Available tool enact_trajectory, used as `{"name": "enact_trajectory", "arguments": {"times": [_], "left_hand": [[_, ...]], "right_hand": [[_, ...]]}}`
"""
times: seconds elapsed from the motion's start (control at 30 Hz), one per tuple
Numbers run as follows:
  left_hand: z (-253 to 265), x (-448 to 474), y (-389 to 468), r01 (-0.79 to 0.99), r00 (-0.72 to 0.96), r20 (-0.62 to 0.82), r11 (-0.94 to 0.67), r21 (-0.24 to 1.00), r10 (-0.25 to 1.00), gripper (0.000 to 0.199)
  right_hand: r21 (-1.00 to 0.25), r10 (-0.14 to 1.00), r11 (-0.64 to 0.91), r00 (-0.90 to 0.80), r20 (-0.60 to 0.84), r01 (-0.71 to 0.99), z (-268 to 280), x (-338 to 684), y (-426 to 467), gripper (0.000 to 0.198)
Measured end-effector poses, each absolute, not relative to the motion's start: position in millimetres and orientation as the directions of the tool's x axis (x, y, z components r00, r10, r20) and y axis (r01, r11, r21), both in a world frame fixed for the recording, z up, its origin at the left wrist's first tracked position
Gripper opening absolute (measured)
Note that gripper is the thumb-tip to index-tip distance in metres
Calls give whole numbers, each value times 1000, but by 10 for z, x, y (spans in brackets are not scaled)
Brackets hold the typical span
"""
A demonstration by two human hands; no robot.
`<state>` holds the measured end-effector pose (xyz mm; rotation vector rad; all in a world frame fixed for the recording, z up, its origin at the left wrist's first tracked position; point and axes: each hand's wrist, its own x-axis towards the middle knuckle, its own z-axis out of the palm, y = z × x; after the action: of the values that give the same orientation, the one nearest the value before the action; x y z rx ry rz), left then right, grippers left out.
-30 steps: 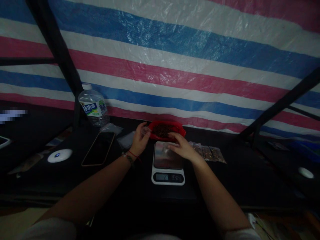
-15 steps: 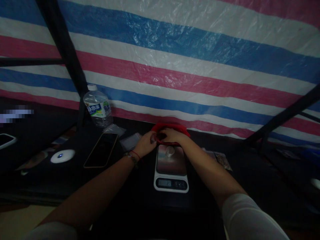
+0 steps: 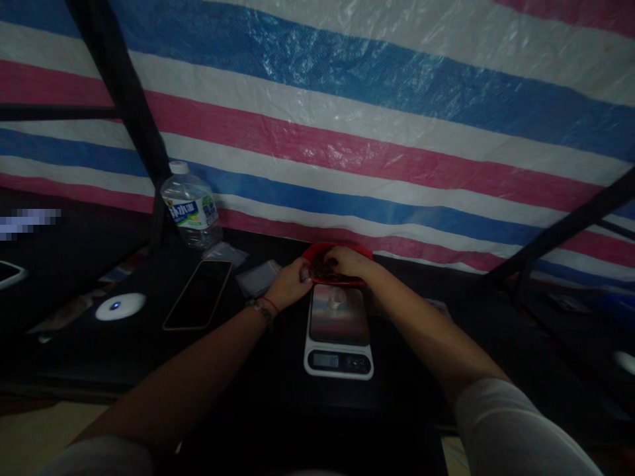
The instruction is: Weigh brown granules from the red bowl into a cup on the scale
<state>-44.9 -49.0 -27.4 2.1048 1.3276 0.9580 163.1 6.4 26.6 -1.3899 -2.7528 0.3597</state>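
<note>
A red dish or bag (image 3: 342,248) with dark brown loose pieces (image 3: 325,270) in it lies just behind a white kitchen scale (image 3: 312,367). My left hand (image 3: 288,285) is closed at the red container's left edge, with a small shiny, see-through thing (image 3: 305,272) at the fingertips. Inside the container, my right hand (image 3: 350,263) has its fingers bunched over the brown pieces; what they pinch is hidden. On the scale's metal plate stands a small clear round cup or lid (image 3: 337,299). The display's digits are too blurred to read.
Left of the scale lie a dark phone (image 3: 201,294), clear plastic bags (image 3: 258,277) and a white oval device (image 3: 120,306). A large clear bottle (image 3: 192,208) stands behind them. Striped sheeting (image 3: 347,145) closes off the back, with black frame bars (image 3: 131,99) in front.
My right hand's fingers have drawn up and together over the brown pieces, showing more of them. The right forearm has shifted right. My left hand stays at the container's edge.
</note>
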Motion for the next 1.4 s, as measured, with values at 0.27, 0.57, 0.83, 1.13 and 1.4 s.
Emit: {"name": "enact_trajectory", "arguments": {"times": [0.27, 0.57, 0.83, 1.13, 1.4], "left_hand": [[-185, -498, -517, 558, 253, 388, -462, 690, 886, 33], [59, -834, -538, 449, 696, 271, -698, 558, 665, 54], [82, -841, -544, 337, 785, 198, -673, 659, 587, 32], [287, -413, -669, 358, 794, 254, -763, 539, 552, 60], [448, -79, -289, 342, 801, 248, -757, 557, 545, 27]], "right_hand": [[-260, 820, 515, -558, -130, 817, 266, 1608, -7, 36], [-227, 859, 429, -473, -196, 874, 271, 1688, -84, 36], [-145, 869, 461, -479, -125, 875, 90, 1725, -37, 33], [-175, 875, 460, -478, -79, 871, 154, 1756, -102, 28], [-234, 872, 469, -488, -30, 852, 163, 1792, -95, 26]]}}
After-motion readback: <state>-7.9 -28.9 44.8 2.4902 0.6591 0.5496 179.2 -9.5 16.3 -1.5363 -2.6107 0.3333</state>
